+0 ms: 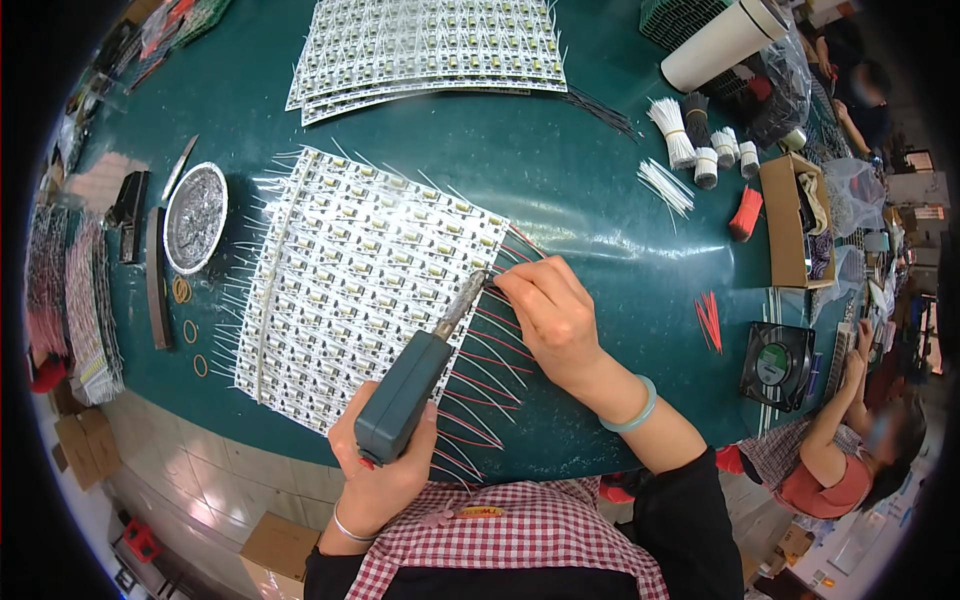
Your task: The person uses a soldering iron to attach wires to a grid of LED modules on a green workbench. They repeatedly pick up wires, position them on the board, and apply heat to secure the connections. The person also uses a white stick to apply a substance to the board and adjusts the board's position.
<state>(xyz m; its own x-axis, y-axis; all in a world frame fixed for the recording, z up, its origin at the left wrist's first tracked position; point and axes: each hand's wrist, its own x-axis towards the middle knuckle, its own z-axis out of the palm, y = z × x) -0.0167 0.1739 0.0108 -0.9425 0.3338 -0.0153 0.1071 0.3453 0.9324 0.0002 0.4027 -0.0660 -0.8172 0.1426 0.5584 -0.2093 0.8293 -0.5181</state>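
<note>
My left hand is wrapped round the dark green body of a soldering gun. Its metal tip points up and right, at the right edge of a white panel of small circuit boards. Just right of that tip, my right hand pinches what looks like the end of a thin wire, mostly hidden by the fingers. Red and white wires stick out along the panel's right edge below the hand. White wires fringe its left side.
More circuit panels are stacked at the back. Left are a foil-lined bowl, a dark bar and rubber bands. Right are wire bundles, a white tumbler, a cardboard box and a fan. Other people sit beyond.
</note>
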